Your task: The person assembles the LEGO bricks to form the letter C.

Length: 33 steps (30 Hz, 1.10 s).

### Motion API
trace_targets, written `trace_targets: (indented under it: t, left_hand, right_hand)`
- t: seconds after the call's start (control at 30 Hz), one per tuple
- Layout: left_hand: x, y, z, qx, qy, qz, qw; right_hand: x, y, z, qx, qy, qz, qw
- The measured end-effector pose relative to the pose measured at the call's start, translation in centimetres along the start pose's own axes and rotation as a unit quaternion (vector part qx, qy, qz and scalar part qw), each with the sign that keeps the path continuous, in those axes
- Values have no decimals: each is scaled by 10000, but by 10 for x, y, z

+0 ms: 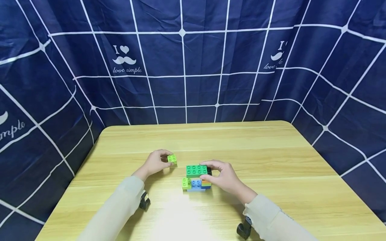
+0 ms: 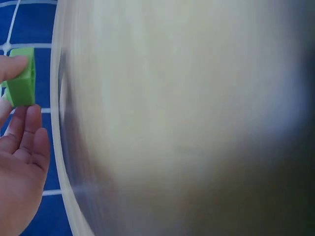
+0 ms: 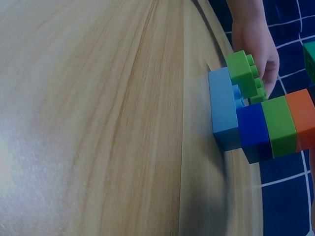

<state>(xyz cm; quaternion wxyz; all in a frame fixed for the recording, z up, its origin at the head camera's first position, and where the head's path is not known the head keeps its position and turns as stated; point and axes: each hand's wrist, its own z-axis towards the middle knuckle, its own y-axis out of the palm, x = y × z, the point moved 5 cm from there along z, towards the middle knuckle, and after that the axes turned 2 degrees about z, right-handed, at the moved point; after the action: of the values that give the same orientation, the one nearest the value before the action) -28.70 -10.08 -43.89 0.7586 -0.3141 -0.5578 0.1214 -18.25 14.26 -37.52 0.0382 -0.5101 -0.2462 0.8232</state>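
My left hand (image 1: 156,162) pinches a small lime green toy brick (image 1: 172,159) above the left middle of the table. In the left wrist view that brick (image 2: 22,83) sits between thumb and fingertips. My right hand (image 1: 223,174) grips the right end of a long green brick (image 1: 194,170), and a black brick (image 1: 209,171) shows beside its fingers. Below is a built group: a light blue brick (image 3: 221,105) as base, a lime brick (image 3: 241,73) at one end, and a stack of dark blue (image 3: 253,130), lime and orange bricks (image 3: 300,115) at the other.
The bricks are on a light wooden table (image 1: 256,144) with rounded far corners. Dark blue curtains (image 1: 163,53) with white lines stand behind it and at both sides. A black wrist camera (image 1: 144,201) sits under the left sleeve, another (image 1: 244,229) under the right.
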Motion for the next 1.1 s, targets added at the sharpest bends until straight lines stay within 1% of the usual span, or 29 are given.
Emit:
trace_targets:
  t: [0.13,0.3,0.43,0.5,0.53,0.63,0.73,0.77,0.9,0.97,1.1]
  left_hand:
    - [10,4,-11,61,404,-208,9989]
    - [22,11,-23,-47,844,-322,9959]
    - [32,19,-32,-156,1025,-425,9937]
    - [39,23,-36,-238,1019,-514,9932]
    - [46,23,-39,-287,1004,-563,9929]
    - [53,29,-43,-389,972,-706,9920]
    - [62,30,-46,-412,925,-768,9919]
    - [62,31,-46,-400,916,-789,9919]
    - [84,24,-54,-396,933,-828,9914]
    - [93,21,-58,-392,956,-833,9912]
    - [99,20,-62,-329,928,-852,9915]
  right_hand:
    - [0,0,0,15,17,-21,10000]
    - [-1,1,0,18,-41,-58,10000]
    - [-2,1,0,30,-99,-50,9999]
    - [-3,1,1,37,-153,-36,9999]
    - [-3,1,1,39,-188,-34,9998]
    - [-3,0,1,34,-267,-42,9996]
    - [-2,0,1,21,-287,-48,9996]
    - [-2,0,1,17,-280,-48,9996]
    - [-2,0,1,12,-276,-20,9996]
    - [-1,0,1,11,-286,-10,9996]
    - [-1,0,0,0,-302,-6,9995]
